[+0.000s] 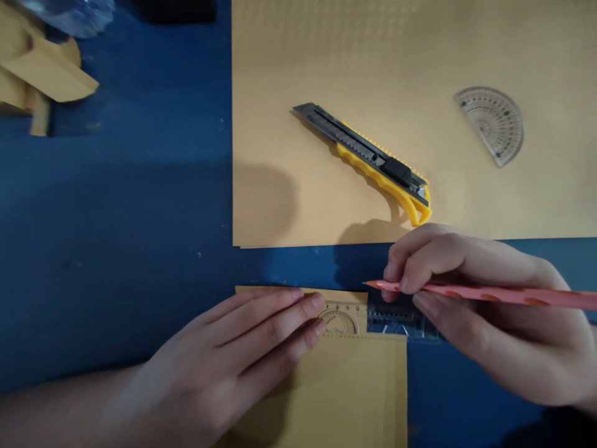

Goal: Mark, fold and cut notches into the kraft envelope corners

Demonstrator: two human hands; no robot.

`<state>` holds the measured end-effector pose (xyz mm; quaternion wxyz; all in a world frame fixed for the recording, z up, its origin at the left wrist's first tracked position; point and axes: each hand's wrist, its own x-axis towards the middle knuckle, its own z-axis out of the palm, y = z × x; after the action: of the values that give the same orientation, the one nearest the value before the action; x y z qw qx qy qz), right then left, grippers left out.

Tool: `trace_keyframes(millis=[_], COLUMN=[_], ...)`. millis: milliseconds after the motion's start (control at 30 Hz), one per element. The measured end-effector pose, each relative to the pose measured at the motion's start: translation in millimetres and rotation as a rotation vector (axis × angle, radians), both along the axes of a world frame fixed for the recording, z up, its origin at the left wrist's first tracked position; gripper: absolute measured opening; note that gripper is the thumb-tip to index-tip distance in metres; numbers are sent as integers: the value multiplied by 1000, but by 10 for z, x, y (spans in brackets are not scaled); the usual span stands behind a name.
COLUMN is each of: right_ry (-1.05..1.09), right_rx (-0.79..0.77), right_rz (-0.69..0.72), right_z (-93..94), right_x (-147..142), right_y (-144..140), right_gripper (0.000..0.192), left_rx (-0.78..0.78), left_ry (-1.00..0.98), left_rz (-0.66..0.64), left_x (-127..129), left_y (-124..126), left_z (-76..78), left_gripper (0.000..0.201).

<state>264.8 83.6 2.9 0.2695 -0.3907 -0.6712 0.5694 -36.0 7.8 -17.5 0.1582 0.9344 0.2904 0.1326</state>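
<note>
My left hand [242, 348] lies flat, fingers stretched out, pressing on a clear plastic ruler [339, 322] and the piece of brown card [354, 392] beneath it. The ruler has a small protractor shape in it, and its right end sticks out past the card over the blue surface. In my right hand [494, 317] a pink pencil [504, 294] is gripped between thumb and fingers. Its tip points left, just above the ruler near the card's upper right corner. My fingers cover the ruler's left part.
A yellow utility knife [373, 158], blade extended, rests on a large sheet of brown card [289, 205] at the back. To its right lies a clear protractor [494, 124]. Card scraps [51, 68] are heaped at the far left on the blue table [116, 236], below a clear plastic object [77, 15].
</note>
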Motion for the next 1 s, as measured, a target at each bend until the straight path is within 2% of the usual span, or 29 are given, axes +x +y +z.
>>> trace_keyframes(millis=[200,533,1000], right_ry=[-26,-76,-78], right_rx=[105,84,86], right_rz=[9,-21,12], right_z=[0,15,35], right_x=[-19,10,31], right_y=[24,27,37], right_gripper=[17,9,13], left_rx=[-60,-78,-81], left_ry=[16,20,33], left_rz=[3,-19,-29], left_x=[17,-6,9], left_y=[14,20,51], left_z=[22,47,87], left_gripper=[41,40,39])
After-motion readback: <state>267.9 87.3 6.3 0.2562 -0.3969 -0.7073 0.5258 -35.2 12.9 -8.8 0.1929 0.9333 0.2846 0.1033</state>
